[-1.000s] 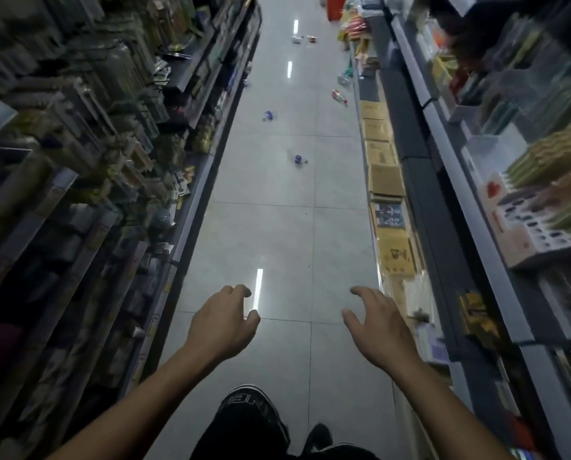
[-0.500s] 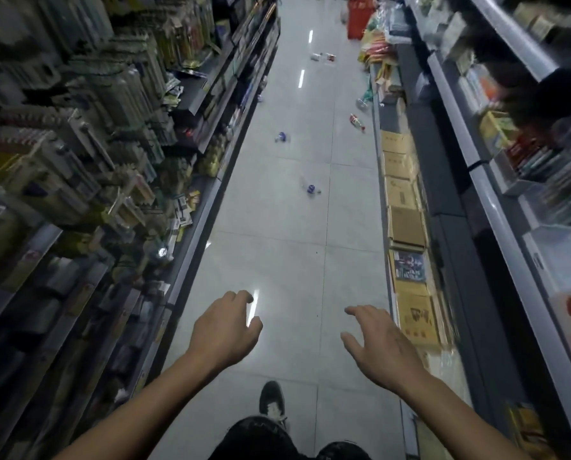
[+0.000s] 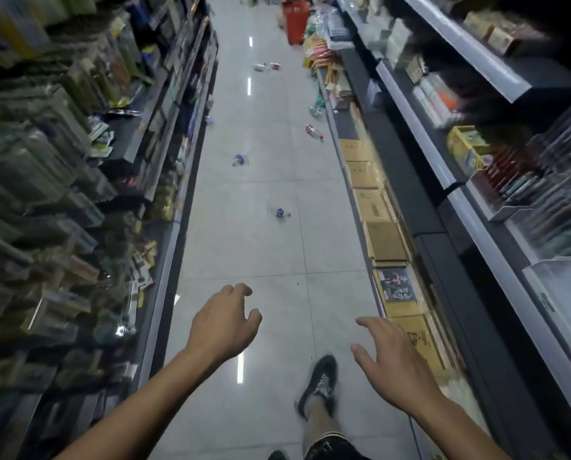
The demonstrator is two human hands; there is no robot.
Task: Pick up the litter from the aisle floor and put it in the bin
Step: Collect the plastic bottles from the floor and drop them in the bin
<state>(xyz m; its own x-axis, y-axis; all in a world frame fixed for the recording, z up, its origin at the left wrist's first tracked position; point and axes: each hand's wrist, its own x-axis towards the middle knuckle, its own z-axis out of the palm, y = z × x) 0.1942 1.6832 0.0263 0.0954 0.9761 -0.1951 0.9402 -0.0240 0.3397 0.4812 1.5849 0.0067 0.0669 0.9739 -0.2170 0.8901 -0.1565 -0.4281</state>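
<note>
1. Two hands are out in front of us, both empty: the left hand [image 3: 222, 327] hangs with fingers loosely curled, the right hand [image 3: 392, 358] with fingers spread and relaxed.
2. The litter lies well ahead on the aisle floor [image 3: 261, 260]: a blue-labelled bottle [image 3: 280, 213] nearest, another bottle [image 3: 239, 159] beyond it, a red one [image 3: 313, 131] near the right shelf, and more scraps [image 3: 266, 66] further on. The red bin [image 3: 296, 23] stands at the far end.
3. We judge the risks so: a shoe [image 3: 320, 381] could kick or crush the nearest bottle if we stride past it; the rounded bottles may roll under the shelves when touched; the small pieces by the boxes [image 3: 385, 240] on the right are easy to miss.
4. Against the picture half a second back, we have walked forward: the litter and bin sit nearer, the right foot has swung ahead, and both hands stay empty.
</note>
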